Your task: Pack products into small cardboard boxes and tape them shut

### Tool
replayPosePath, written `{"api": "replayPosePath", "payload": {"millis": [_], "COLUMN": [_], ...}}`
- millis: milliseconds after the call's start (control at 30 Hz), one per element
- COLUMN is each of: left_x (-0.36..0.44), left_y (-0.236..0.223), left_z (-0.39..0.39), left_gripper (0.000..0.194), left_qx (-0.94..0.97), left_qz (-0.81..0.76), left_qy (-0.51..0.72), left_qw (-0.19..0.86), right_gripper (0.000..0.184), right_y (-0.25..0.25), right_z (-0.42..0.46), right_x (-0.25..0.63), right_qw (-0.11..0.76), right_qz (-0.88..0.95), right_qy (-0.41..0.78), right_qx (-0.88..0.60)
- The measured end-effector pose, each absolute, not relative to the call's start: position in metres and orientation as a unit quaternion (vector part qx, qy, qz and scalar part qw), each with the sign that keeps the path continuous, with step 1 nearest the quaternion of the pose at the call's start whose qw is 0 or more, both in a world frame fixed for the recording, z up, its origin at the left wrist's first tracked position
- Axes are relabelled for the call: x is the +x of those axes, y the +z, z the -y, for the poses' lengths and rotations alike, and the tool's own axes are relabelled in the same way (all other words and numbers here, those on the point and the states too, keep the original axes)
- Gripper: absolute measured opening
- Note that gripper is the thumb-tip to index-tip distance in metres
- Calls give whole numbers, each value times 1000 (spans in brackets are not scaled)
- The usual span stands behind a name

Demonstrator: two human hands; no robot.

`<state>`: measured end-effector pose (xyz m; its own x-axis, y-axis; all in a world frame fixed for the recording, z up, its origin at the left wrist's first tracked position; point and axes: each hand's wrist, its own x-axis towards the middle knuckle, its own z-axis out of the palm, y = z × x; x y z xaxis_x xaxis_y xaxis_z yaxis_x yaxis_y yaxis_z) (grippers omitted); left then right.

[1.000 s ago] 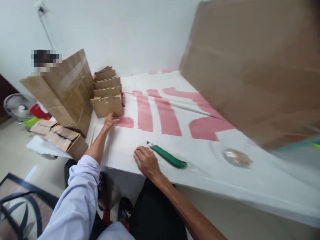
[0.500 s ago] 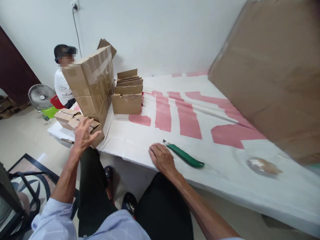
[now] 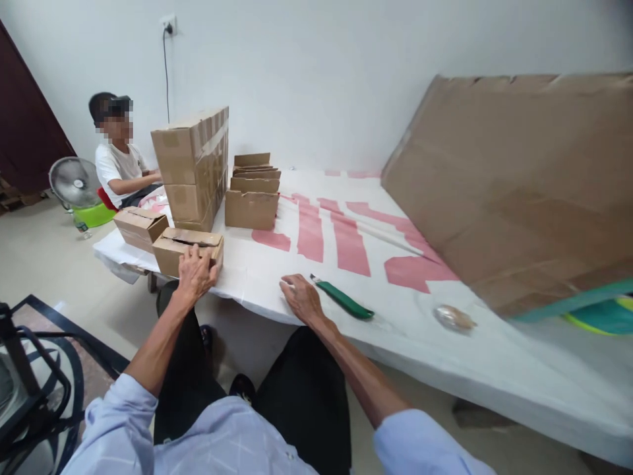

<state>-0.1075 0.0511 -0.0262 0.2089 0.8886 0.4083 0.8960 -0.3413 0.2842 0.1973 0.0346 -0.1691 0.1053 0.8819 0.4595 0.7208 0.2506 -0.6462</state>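
Note:
My left hand (image 3: 195,274) is on the near side of a small cardboard box (image 3: 168,258), with its fingers on the front and the thumb by the right end. The box's top flaps meet unevenly, leaving a dark slit. Beside it, to the left, stands another small cardboard box (image 3: 141,225). My right hand (image 3: 302,298) rests at the front edge of the table, fingers loosely bent and holding nothing that I can see. Just right of it lies a green-handled utility knife (image 3: 345,300), apart from the fingers.
Taped cardboard boxes (image 3: 192,168) are stacked behind the small ones. An open box (image 3: 251,210) stands to their right. A roll of clear tape (image 3: 453,318) and a big cardboard carton (image 3: 514,191) are on the white-covered table (image 3: 494,396). A person (image 3: 119,165) sits left, near a fan (image 3: 75,181).
My left hand has come down onto the small box, which now sits farther right, apart from its neighbour. The view has shifted, showing more of the person and carton. My right hand stays beside the knife.

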Motion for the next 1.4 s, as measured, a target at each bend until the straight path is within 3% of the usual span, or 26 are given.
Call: {"api": "replayPosePath", "payload": {"millis": [133, 200, 267, 367, 500, 700, 933, 1233, 1400], "left_x": [-130, -157, -182, -198, -187, -162, -125, -93, -89], "left_y": [-16, -13, -16, -33, -55, -83, -123, -109, -102], "left_z": [-50, -61, -77, -94, -93, -70, -70, -47, -33], "left_gripper": [50, 55, 57, 53, 58, 105, 131, 119, 115], "left_qx": [-761, -694, -573, -498, -513, -659, -681, -736, -746], "left_qz": [489, 521, 579, 592, 557, 418, 343, 321, 304], "left_qy": [-424, -495, -569, -566, -556, -427, -408, -469, -464], "left_qw": [-44, -35, -115, -286, -342, -456, -503, -368, -368], "right_gripper": [46, 52, 59, 73, 84, 74, 64, 65, 63], "right_y": [-148, -139, -131, -121, -113, -120, -130, -148, -149], "right_z": [-33, -31, -31, -36, -44, -30, -5, 5, 25], "right_x": [182, 177, 171, 155, 128, 154, 206, 228, 225], "right_qw": [481, 496, 502, 503, 515, 564, 566, 618, 634], "right_qz": [636, 621, 607, 591, 577, 517, 468, 383, 379], "right_qy": [189, 235, 285, 357, 403, 292, 292, 351, 330], "right_qx": [-573, -560, -546, -520, -489, -574, -613, -591, -587]}}
